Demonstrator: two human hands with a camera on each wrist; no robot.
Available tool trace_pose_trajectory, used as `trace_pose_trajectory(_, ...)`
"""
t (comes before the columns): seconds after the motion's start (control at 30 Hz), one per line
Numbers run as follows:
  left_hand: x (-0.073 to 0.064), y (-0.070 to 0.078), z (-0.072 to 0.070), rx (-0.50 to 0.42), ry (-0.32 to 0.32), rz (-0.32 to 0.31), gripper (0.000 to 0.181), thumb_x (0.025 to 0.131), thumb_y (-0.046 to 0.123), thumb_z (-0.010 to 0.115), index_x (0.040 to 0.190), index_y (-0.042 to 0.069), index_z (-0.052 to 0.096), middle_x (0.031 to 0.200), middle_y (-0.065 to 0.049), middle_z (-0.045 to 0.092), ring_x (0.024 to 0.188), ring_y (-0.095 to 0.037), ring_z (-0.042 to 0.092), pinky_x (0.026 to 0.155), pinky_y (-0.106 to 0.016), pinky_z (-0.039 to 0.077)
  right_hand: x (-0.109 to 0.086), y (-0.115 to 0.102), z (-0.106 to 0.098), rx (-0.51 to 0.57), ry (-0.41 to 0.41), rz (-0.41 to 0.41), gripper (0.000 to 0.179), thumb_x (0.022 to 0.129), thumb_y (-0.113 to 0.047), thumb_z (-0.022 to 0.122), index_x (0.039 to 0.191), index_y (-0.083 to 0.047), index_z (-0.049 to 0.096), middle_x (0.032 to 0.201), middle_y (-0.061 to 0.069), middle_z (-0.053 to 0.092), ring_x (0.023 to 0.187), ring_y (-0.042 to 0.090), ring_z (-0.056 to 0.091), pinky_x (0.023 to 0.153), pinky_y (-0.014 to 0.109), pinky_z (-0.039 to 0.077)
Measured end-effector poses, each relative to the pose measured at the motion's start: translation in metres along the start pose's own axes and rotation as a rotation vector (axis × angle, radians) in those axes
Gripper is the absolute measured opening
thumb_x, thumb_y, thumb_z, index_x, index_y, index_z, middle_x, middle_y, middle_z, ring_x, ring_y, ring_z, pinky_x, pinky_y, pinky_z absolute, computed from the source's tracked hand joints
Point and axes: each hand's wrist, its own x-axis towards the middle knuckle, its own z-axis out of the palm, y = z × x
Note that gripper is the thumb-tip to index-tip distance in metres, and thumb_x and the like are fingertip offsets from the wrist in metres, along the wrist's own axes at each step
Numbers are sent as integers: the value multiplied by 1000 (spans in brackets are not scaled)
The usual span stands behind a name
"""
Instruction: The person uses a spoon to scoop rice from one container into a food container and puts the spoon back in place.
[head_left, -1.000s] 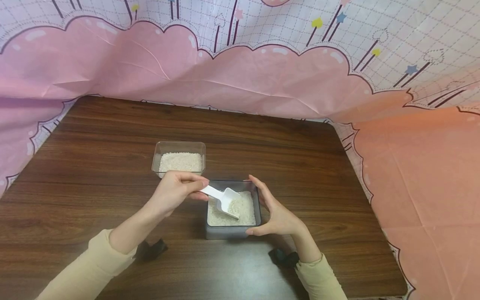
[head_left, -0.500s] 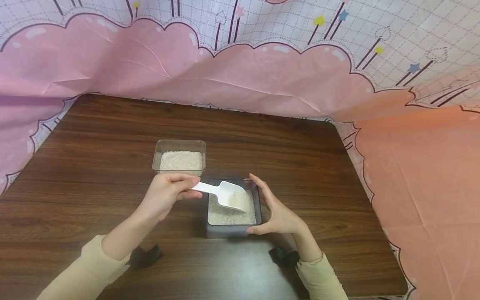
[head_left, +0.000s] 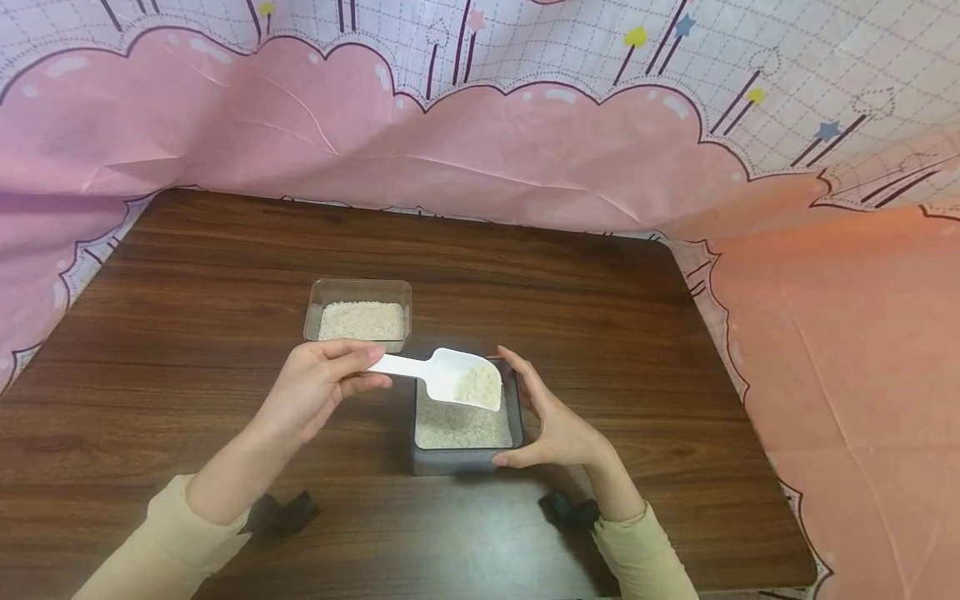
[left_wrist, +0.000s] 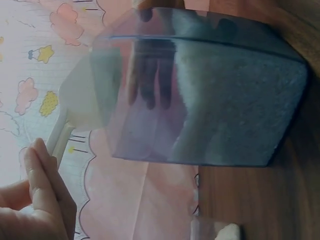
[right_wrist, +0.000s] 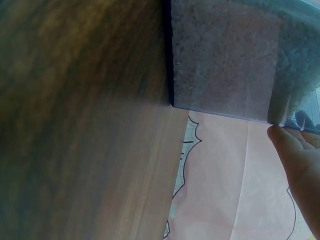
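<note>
My left hand (head_left: 311, 387) pinches the handle of a white plastic scoop (head_left: 444, 373) between thumb and fingers. Rice grains lie in the front of the scoop, which is held level over a grey see-through bin (head_left: 453, 462). This bin is deep, square and partly filled with rice (head_left: 461, 429). My right hand (head_left: 555, 429) spans the bin's right side, thumb at the near corner and fingers at the far one. Through the bin's wall in the left wrist view, the scoop (left_wrist: 82, 95) shows above the rice level, and blurred fingers (left_wrist: 150, 75) of the right hand appear behind.
A shallow clear tray (head_left: 360, 290) with a layer of rice stands behind and left of the bin. All this rests on a dark wood-grain table (head_left: 562, 308). A pink and white patterned cloth (head_left: 465, 158) hangs along the back and right edges.
The scoop was dipped in the bin's rice, then came up with a load of grains and levelled out. My left hand drew slightly back to the left. The right hand stayed on the bin.
</note>
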Motion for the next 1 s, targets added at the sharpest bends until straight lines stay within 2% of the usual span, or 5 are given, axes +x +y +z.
trace_pose_trajectory(0.17,-4,10,-2,-66,-7,34,17,94,-2,61,89,7,75,94,-10,64,73,-16,71,81,-27,60,2,0,0,-5,-1,14,125,66,-10,91,157,-29,6,162,1,6,149,25,7,117,63,17)
trace_pose_trajectory(0.4,-6,20,-11,-153,-20,112,19,95,-5,58,90,2,75,95,-10,65,72,-17,71,76,-26,61,3,-1,1,8,4,11,124,66,-8,90,157,-25,7,162,2,6,149,27,7,117,64,16)
trace_pose_trajectory(0.57,-5,30,-21,-257,-8,167,18,95,-7,57,91,-3,74,96,-13,66,72,-18,70,74,-24,61,4,-2,1,12,3,8,124,66,-8,90,157,-25,7,162,3,6,149,28,8,117,64,17)
trace_pose_trajectory(0.8,7,43,-44,-402,41,225,16,95,-8,56,91,-8,72,92,-14,69,71,-20,72,72,-22,61,4,0,1,8,-4,-3,124,67,-8,90,157,-25,7,162,4,10,149,27,8,118,62,17)
trace_pose_trajectory(1.0,22,37,-68,-471,116,190,11,92,-10,60,92,-9,71,95,-15,67,72,-22,72,72,-22,61,4,-1,0,13,-9,2,123,68,-8,90,157,-23,6,161,4,11,149,29,8,118,63,16)
